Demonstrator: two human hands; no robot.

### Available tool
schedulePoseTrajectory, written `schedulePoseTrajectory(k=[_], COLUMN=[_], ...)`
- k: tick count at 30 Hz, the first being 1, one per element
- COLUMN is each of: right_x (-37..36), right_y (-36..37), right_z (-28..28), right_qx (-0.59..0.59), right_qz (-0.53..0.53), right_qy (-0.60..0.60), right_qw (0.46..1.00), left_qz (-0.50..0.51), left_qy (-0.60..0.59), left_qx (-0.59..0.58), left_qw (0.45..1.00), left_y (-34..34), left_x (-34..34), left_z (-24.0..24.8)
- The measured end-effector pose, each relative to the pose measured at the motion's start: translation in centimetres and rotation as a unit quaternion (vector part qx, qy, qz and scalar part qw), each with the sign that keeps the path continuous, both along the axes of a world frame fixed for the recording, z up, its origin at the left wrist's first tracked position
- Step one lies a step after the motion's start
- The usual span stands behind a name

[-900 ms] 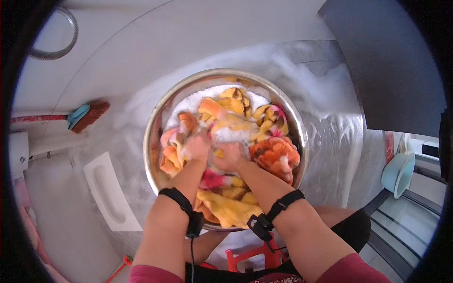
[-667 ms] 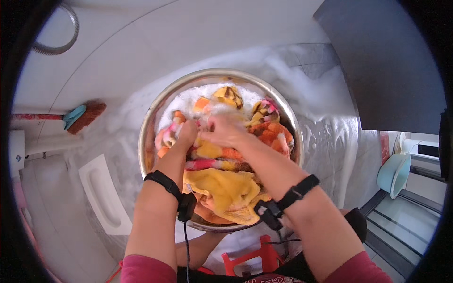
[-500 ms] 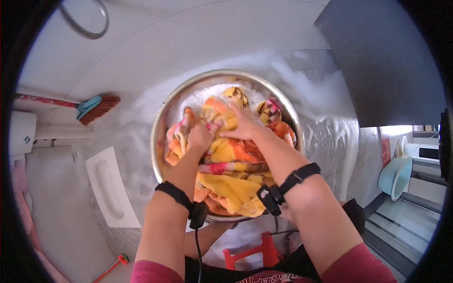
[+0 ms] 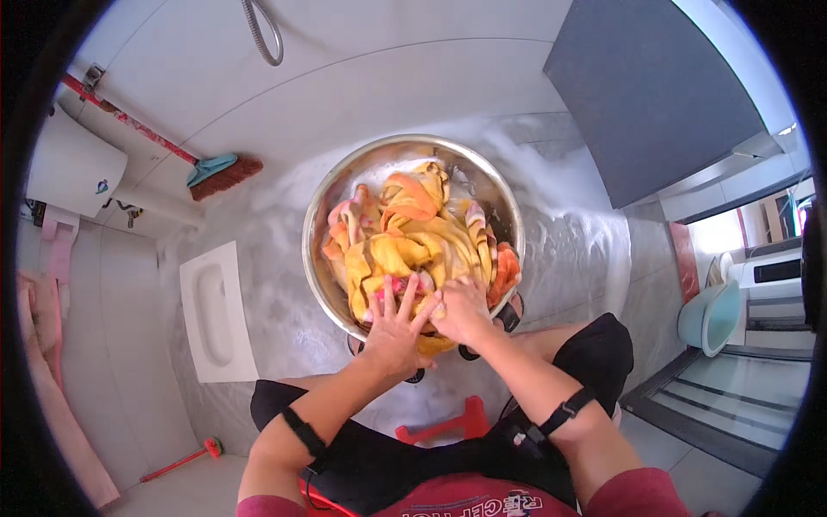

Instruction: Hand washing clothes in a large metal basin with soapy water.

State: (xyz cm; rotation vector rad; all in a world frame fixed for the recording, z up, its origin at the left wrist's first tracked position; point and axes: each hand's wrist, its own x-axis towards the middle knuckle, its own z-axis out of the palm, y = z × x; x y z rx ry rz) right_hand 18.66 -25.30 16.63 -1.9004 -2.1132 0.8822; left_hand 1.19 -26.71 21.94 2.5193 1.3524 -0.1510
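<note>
A wet, fuzzy blanket (image 4: 405, 250), patterned in yellow, orange, pink and brown, lies bunched up in a wide round metal basin (image 4: 315, 289). My left hand (image 4: 398, 332) presses on the near side of the blanket, fingers spread and stretched out over the cloth. Beside it, almost touching, my right hand (image 4: 463, 310) has its fingers curled down into the folds and grips the blanket. Its fingertips are hidden in the cloth. A small fold of yellow blanket comes over the near rim below my hands.
Soapy water spreads over the grey floor (image 4: 568, 258) around the basin. A squat toilet (image 4: 217, 310) lies to the left, and a red-handled broom (image 4: 224, 174) leans behind it. A red stool (image 4: 448, 424) is close to my legs. At right are a dark panel (image 4: 650, 99) and a light-blue tub (image 4: 711, 317).
Both hands have drawn back from the blanket's middle to its near side. The yellow fold in front has been gathered inward, and the left fingers have spread. The view has shifted.
</note>
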Motion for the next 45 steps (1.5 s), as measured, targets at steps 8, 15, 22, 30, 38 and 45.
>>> schedulePoseTrajectory(k=[8, 15, 22, 30, 38, 45], right_x=[-2.5, -3.0, -0.8, 3.6, 8.2, -3.2], right_y=[-0.1, 8.1, 21.0, 26.7, 22.7, 12.0], right_z=[-3.3, -8.0, -11.5, -6.5, -14.5, -1.5], right_qx=[0.128, -0.055, -0.175, -0.114, -0.192, -0.157], right_qz=[0.059, 0.103, 0.182, -0.015, -0.261, -0.265], right_qy=[-0.001, -0.130, -0.130, -0.138, 0.025, 0.061], right_qw=[0.990, 0.985, 0.959, 0.984, 0.946, 0.949], left_qz=[0.104, 0.094, 0.205, 0.203, 0.169, 0.247], left_qy=[-0.021, 0.040, 0.003, -0.112, -0.192, -0.258], left_qx=[-0.210, -0.238, -0.362, -0.195, -0.089, 0.085], left_qw=[0.972, 0.966, 0.909, 0.953, 0.963, 0.930], left_y=[3.9, 7.7, 13.4, 11.4, 9.7, 4.2], left_x=[-1.3, -1.2, 2.3, 0.5, 2.4, 2.1], left_z=[-9.0, -13.8, -12.7, -14.6, -16.3, -18.0])
